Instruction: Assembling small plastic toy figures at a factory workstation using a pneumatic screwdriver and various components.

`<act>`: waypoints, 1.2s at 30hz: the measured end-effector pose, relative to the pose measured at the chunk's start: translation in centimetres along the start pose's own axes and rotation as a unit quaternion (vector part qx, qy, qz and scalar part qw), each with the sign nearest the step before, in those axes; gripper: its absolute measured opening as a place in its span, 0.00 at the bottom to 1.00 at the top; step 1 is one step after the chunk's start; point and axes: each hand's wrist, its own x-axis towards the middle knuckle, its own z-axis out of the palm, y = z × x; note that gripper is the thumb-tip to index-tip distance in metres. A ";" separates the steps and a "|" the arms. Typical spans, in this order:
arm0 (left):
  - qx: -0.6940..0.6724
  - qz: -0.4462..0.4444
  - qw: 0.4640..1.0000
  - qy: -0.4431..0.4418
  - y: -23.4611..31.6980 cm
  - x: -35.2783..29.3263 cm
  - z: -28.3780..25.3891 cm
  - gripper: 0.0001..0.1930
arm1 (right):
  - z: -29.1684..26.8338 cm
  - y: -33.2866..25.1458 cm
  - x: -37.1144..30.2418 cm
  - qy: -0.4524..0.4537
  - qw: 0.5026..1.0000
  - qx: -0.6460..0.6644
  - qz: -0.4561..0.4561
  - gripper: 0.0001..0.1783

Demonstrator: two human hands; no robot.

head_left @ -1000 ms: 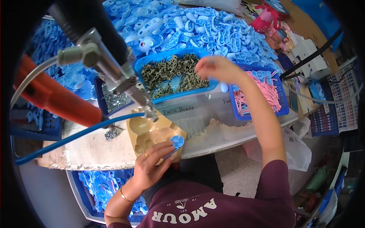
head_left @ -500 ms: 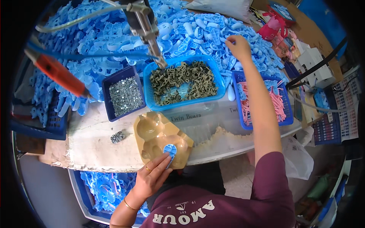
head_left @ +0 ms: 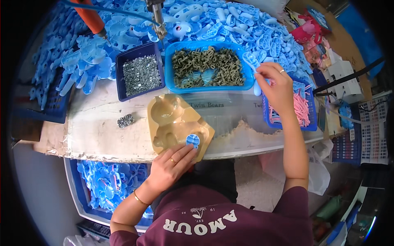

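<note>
My left hand (head_left: 171,163) lies with its fingers stretched out over the near edge of a tan moulded holder (head_left: 166,130). Its fingertips touch a small rounded blue plastic piece (head_left: 193,140) seated in the holder's near right hollow; the thumb is hidden. My right hand (head_left: 280,88) pinches a long, hollow blue plastic part (head_left: 250,61) between thumb and fingers, just above the right end of a light-blue basket (head_left: 209,88) of grey-green clip-like pieces (head_left: 197,61).
Blue plastic parts (head_left: 221,30) are heaped along the back. A dark tray (head_left: 141,74) holds small metal pieces, with a little metal pile (head_left: 125,120) nearer. Pink strips (head_left: 301,108) fill a blue basket at right. An orange driver (head_left: 89,18) and a metal tool (head_left: 157,18) hang overhead.
My right hand has drawn back from the heap toward me, bringing a blue part. My left hand stays on the piece in the holder. The whole view has shifted.
</note>
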 end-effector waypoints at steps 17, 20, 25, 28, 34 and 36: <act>-0.021 -0.021 0.999 -0.029 0.3 0.2 0.2 0.23 | 9.5 16.3 16.9 0.008 0.978 -0.207 0.038 0.20; -0.021 -0.020 0.999 -0.034 0.2 0.1 0.2 0.23 | 11.6 15.6 17.9 -0.011 0.964 -0.265 0.002 0.17; -0.017 -0.025 0.999 -0.035 0.4 -0.1 0.0 0.22 | 11.4 15.7 18.5 -0.056 0.937 -0.342 0.031 0.11; -0.010 -0.028 0.999 -0.039 0.3 -0.4 0.1 0.22 | 10.2 15.1 17.9 -0.054 0.949 -0.310 0.029 0.08; -0.035 -0.044 0.997 -0.053 0.7 0.6 0.7 0.25 | 5.2 7.8 13.5 0.061 0.997 -0.030 -0.039 0.13; -0.045 -0.050 0.997 -0.032 0.6 0.2 1.0 0.25 | 4.6 1.9 9.8 -0.007 0.998 0.044 0.052 0.13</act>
